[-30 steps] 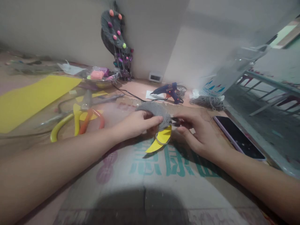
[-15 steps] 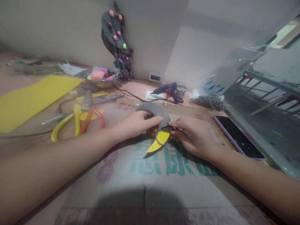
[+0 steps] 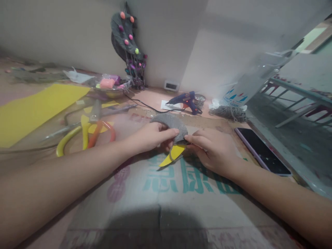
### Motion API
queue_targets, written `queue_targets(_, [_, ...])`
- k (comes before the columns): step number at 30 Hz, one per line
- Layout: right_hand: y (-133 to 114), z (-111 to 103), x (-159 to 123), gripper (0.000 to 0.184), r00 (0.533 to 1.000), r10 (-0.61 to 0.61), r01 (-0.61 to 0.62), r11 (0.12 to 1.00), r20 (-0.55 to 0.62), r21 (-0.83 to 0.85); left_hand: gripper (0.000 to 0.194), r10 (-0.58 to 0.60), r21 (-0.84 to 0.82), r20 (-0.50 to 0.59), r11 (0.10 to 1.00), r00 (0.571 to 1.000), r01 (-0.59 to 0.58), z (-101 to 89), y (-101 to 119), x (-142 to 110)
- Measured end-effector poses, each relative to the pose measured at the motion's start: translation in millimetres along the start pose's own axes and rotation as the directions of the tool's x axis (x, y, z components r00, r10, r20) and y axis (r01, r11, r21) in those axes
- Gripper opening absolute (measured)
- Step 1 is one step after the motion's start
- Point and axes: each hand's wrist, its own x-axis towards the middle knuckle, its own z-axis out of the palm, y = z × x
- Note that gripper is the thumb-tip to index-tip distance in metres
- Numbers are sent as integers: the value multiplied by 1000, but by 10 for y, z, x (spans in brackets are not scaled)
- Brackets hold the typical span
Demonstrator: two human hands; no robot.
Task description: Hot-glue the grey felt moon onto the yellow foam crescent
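A crescent wrapped in grey yarn (image 3: 169, 121) is gripped by my left hand (image 3: 153, 136), thumb on top and fingers curled underneath. Its pointed lower end is bare yellow card (image 3: 172, 155), crossed by a loose loop of the same yarn. My right hand (image 3: 212, 148) has thumb and forefinger pinched at the crescent's right edge, where the wrapping meets the yellow. The strand of grey yarn between those fingertips is mostly hidden by them.
Beneath my hands lies a printed cardboard sheet (image 3: 121, 218). Scissors with yellow and orange handles (image 3: 101, 135) and a yellow sheet (image 3: 44, 110) lie left. A blue glue gun (image 3: 184, 100) stands behind, a phone (image 3: 261, 150) right. A decorated crescent (image 3: 123, 31) leans against the wall.
My right hand has moved slightly left and closed in against the crescent's edge. More of the yellow tip is now covered. My left hand keeps its hold almost unmoved.
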Motion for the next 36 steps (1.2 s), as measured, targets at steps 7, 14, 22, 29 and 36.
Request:
queue_targets(7, [-18, -20, 24, 14, 999, -26, 25, 999, -24, -40, 33, -7, 1, 6, 1000, 1000, 7, -9, -6, 5])
queue_targets(14, [-21, -19, 14, 16, 999, -30, 30, 999, -14, -29, 28, -22, -9, -1, 1000, 1000, 22, -2, 8, 1])
queue_targets(22, [0, -17, -15, 18, 998, 55, -55, 997, -7, 52, 32, -5, 52, -21, 999, 1000, 6, -8, 16, -5])
queue_targets(29, [1, -10, -16, 17, 999, 45, -47, 996, 24, 80, 34, 12, 41, 0, 999, 1000, -12, -9, 10, -6])
queue_targets(36, [-33, -10, 4, 17, 999, 33, -34, 999, 31, 37, 33, 6, 41, -1, 999, 1000, -6, -11, -6, -1])
